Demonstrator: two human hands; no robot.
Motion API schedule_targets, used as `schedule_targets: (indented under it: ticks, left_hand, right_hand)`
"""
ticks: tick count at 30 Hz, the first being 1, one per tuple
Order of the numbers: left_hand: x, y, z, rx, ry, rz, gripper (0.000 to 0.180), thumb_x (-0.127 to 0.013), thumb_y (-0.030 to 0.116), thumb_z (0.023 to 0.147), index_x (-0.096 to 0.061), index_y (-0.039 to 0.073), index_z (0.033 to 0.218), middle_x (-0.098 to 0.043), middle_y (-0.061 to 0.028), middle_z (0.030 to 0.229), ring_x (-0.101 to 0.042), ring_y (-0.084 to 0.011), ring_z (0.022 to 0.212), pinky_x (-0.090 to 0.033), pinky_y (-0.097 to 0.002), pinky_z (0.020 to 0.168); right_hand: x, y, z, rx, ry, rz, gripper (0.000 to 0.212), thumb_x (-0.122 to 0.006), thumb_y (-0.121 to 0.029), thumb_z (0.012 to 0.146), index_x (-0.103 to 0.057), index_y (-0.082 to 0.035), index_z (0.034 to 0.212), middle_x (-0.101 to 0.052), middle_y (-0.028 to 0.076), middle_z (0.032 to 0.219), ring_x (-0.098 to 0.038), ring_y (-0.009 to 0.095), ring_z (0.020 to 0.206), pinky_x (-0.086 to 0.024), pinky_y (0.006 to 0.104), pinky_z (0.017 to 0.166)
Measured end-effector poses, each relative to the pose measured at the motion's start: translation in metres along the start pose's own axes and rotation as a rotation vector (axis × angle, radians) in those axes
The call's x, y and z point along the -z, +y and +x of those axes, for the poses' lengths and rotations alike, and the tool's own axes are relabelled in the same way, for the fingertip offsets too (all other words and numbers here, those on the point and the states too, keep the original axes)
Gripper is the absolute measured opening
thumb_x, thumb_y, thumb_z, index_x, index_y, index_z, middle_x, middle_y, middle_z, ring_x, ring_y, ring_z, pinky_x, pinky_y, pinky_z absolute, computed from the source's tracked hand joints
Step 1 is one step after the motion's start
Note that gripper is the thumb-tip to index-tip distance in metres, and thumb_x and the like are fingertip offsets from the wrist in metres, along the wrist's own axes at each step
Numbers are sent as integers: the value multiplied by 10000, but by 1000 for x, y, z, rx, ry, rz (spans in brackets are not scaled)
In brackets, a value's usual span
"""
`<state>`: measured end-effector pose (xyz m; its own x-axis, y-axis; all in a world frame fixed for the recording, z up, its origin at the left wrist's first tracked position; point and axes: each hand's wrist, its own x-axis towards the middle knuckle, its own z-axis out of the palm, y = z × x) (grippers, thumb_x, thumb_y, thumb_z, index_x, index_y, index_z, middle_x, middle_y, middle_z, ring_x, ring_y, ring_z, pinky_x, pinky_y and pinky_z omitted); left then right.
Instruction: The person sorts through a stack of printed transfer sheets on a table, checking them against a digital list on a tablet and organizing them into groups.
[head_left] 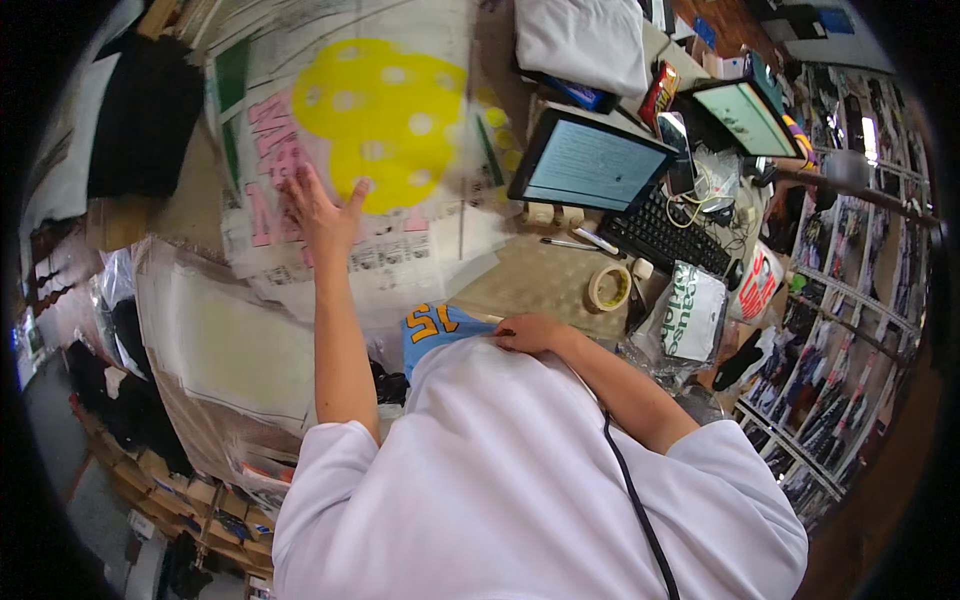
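My left hand [325,215] lies with fingers spread on a large translucent sheet [270,205] printed with pink letters and a big yellow shape [385,125] with pale round spots. The hand covers part of the pink print, and its thumb reaches the yellow. Close to my body at the table's front edge, my right hand [530,333] is closed, its fingers curled down. Its fingertips meet the edge of a light blue cloth [420,335] with yellow-orange figures. Whatever sits under those fingers is hidden.
Right of the sheet stand a tablet [595,160], a keyboard [665,230], a tape roll [608,287], a pen [567,243] and a plastic-wrapped packet [690,315]. More sheets [220,340] are stacked at the left. Black cloth [145,120] hangs far left; crowded racks [850,280] line the right.
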<state>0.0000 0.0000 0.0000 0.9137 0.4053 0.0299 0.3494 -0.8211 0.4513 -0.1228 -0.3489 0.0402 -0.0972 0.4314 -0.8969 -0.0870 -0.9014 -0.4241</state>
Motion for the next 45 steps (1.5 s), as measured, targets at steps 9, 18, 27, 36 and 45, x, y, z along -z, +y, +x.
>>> schedule_targets:
  ticks: [9,18,27,36,45]
  left_hand:
    - [-30,-39,10,-60,263,-2,655,-592,440,912,-455,13,1389,-387,-225,1472,-343,-372,1379,-291,-433,1119]
    - [-34,-38,12,10,339,-174,589,-559,402,943,-464,26,1386,-461,-206,1427,-456,-337,1309,-347,-374,1079]
    - [-72,138,-104,-889,237,56,301,-618,369,918,-678,318,1208,-245,-122,1565,-135,-357,1458,-70,-492,1177]
    - [-93,212,-78,-855,362,-27,348,-530,465,933,-632,372,1252,-110,-131,1598,-91,-415,1457,-39,-623,1143]
    - [-104,208,-82,-752,343,-142,599,-719,385,776,-531,414,1344,-143,-153,1579,-124,-442,1442,-118,-649,1128]
  right_hand:
    - [-75,116,60,449,425,174,565,-440,-467,947,-485,-103,1377,-470,184,1417,-418,346,1322,-304,394,1119]
    - [-98,177,126,624,790,106,512,-501,-429,936,-534,-91,1319,-536,188,1340,-479,354,1260,-346,396,1083]
    - [-151,215,115,514,882,472,453,-607,-350,907,-567,-94,1278,-616,180,1223,-570,367,1142,-435,401,998]
    - [-220,326,103,383,1259,1263,280,-553,-255,975,-607,-54,1162,-705,117,940,-684,192,851,-537,292,712]
    - [-304,331,108,218,1418,1798,328,-530,-361,977,-565,-117,1192,-672,94,748,-631,157,551,-475,241,489]
